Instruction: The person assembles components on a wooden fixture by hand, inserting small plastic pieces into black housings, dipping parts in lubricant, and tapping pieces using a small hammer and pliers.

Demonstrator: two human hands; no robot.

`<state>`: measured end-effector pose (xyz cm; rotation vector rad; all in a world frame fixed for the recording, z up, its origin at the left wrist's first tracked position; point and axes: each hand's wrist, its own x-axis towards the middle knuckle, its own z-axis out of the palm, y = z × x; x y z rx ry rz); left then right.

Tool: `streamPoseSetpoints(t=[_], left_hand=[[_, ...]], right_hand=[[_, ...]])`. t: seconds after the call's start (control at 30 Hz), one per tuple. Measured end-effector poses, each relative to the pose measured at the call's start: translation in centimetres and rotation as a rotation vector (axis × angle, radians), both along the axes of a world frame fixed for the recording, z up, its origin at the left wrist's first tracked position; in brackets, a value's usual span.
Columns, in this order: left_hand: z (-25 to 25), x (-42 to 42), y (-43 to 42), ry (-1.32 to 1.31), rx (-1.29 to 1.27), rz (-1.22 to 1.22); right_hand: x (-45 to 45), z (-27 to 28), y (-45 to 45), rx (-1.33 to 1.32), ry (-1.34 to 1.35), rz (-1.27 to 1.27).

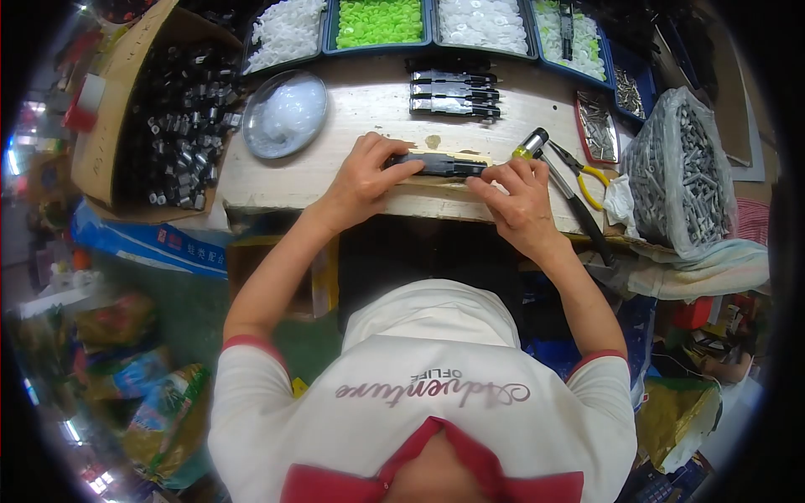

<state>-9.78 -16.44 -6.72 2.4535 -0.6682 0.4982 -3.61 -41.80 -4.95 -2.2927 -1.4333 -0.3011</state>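
A long black plastic part point(443, 165) lies level near the table's front edge, along a cream-coloured strip point(457, 155). My left hand point(366, 179) is closed on its left end, thumb and fingers pressed against it. At the right end, my right hand point(518, 199) has bent fingers pinching the tip; whether a smaller piece is between them I cannot make out. Just beyond the right hand lies a hammer point(577, 205) with a yellowish head. Yellow-handled pliers point(593, 184) rest beside it. Further back, several similar black-and-silver parts point(454, 95) sit in a row.
Blue bins of green pieces point(379, 23) and white pieces point(482, 25) line the back. A round dish point(285, 113) holds a whitish substance. At left stands a cardboard box point(113, 117) of dark cylinders; at right, a bag of metal parts point(683, 176) and a red tray point(597, 127).
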Motion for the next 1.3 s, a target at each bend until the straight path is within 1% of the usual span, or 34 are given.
streamPoseSetpoints(t=[0.07,0.17,0.23,0.4,0.47,0.5,0.57,0.6,0.67,0.7,0.73,0.8,0.87,0.9,0.97,1.03,1.1,1.13,1.27,1.3], left_hand=[[0.0,0.0,0.1,0.009,-0.021,-0.009],[0.0,0.0,0.1,0.023,-0.006,-0.015],[-0.1,0.1,0.2,-0.037,0.087,-0.012],[0.9,0.0,0.0,-0.004,0.208,0.016],[1.1,0.0,-0.1,-0.002,0.24,0.022],[1.4,0.0,-0.3,0.014,0.279,0.025],[1.8,0.0,-0.5,0.029,0.315,0.031],[2.0,0.0,-0.7,0.063,0.346,0.033],[2.2,0.1,-0.7,0.093,0.375,0.03],[2.2,0.1,-0.6,0.111,0.376,0.023],[2.3,0.1,-0.6,0.128,0.377,0.017],[2.3,0.2,-0.7,0.135,0.399,0.021],[2.5,0.2,-0.8,0.149,0.42,0.034],[2.8,0.2,-0.9,0.157,0.445,0.035],[2.9,0.3,-1.2,0.163,0.468,0.026],[3.0,0.4,-1.3,0.162,0.484,0.027],[2.9,0.4,-1.3,0.146,0.485,0.028],[2.9,0.4,-1.4,0.13,0.488,0.027],[3.1,0.5,-1.4,0.133,0.497,0.019],[3.2,0.5,-1.4,0.126,0.506,0.019]], right_hand=[[0.1,0.0,-0.1,0.058,0.002,-0.014],[0.1,-0.1,-0.2,0.064,0.003,-0.018],[0.0,-0.2,-0.2,0.061,0.006,-0.02],[0.3,-0.2,-0.6,0.067,0.011,-0.022],[0.7,0.0,-1.4,0.096,0.06,-0.16],[0.8,0.1,-1.8,0.095,0.059,-0.158],[1.3,0.4,-2.6,-0.002,0.0,-0.473],[1.6,-0.2,-3.2,-0.004,-0.002,-0.472],[2.1,-2.1,-4.4,-0.259,-0.059,-0.624],[2.4,-2.5,-4.7,-0.261,-0.061,-0.627],[2.8,-2.9,-5.0,-0.229,-0.052,-0.577],[2.8,-2.5,-5.0,-0.195,-0.049,-0.526],[1.7,-0.6,-4.0,0.066,0.277,-0.385],[1.0,0.5,-3.3,0.063,0.28,-0.382],[-0.5,2.8,-1.6,0.155,0.388,-0.249],[-1.1,3.5,-0.6,0.143,0.359,-0.239],[-1.2,3.2,0.1,-0.132,0.353,-0.258],[-0.9,3.2,0.5,-0.17,0.36,-0.263],[-0.9,5.1,1.0,-0.1,0.296,-0.244],[-1.3,5.7,1.1,0.019,0.253,-0.249]])
